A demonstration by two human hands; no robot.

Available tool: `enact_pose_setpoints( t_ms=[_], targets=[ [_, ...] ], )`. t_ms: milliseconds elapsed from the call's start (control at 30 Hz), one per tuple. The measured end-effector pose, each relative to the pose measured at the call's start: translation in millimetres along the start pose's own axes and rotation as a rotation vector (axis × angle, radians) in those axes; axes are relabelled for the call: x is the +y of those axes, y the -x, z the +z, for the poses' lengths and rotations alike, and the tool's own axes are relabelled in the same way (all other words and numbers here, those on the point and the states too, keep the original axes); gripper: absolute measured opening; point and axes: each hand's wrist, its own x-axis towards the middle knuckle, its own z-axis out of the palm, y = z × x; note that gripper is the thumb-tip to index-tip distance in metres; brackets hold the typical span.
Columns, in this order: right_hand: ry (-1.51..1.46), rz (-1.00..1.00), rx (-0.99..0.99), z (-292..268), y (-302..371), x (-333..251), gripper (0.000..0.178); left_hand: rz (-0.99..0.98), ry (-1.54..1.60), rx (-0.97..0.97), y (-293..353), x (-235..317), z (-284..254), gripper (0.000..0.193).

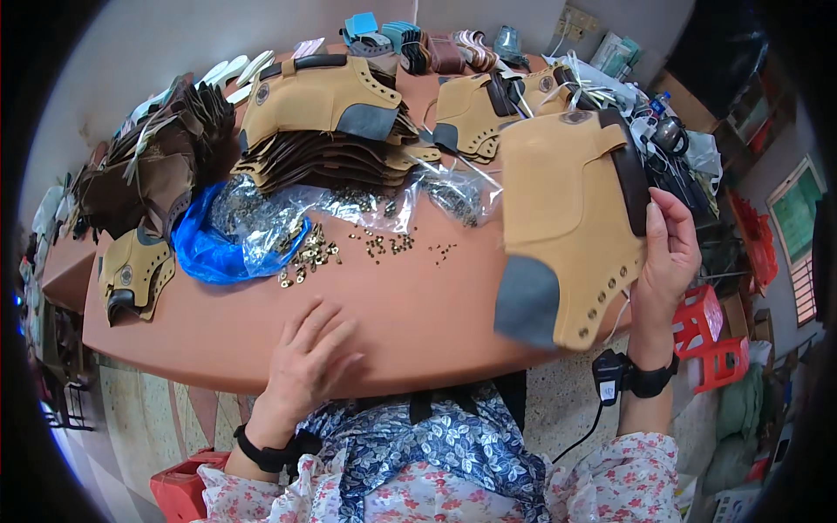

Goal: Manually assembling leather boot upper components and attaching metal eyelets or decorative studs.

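Note:
My right hand (667,253) pinches a tan shoe upper (558,192) by its edge near the dark padded collar, holding it up over the table's right side. The upper has a dark grey toe patch and a row of metal eyelets along its lower right edge. My left hand (309,366) hovers at the table's front edge, fingers apart, with nothing in it. Beyond it lie loose brass-coloured hooks (309,254) and small dark metal pieces (384,244). A stack of similar uppers (323,105) stands behind them.
A blue plastic bag (205,244) and clear bags (453,193) of metal parts rest on the brown table (418,322). Brown uppers (148,166) are piled left, near a small tan piece (135,270). More tan uppers (475,109) lie at the back. Red stools (711,336) stand right.

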Motion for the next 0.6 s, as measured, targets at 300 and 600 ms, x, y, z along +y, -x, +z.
enact_pose_setpoints(
  t_ms=[300, 600],
  targets=[
    [0.406, 0.229, -0.137, -72.8, 1.5, 120.1, 0.014, -0.112, -0.064, -0.036, 20.4, -20.0, 11.5, 0.043],
    [0.726, 0.232, -0.382, -69.4, -26.7, 77.2, 0.014, -0.175, 0.308, -0.214, -2.0, -17.3, -46.0, 0.033]
  ],
)
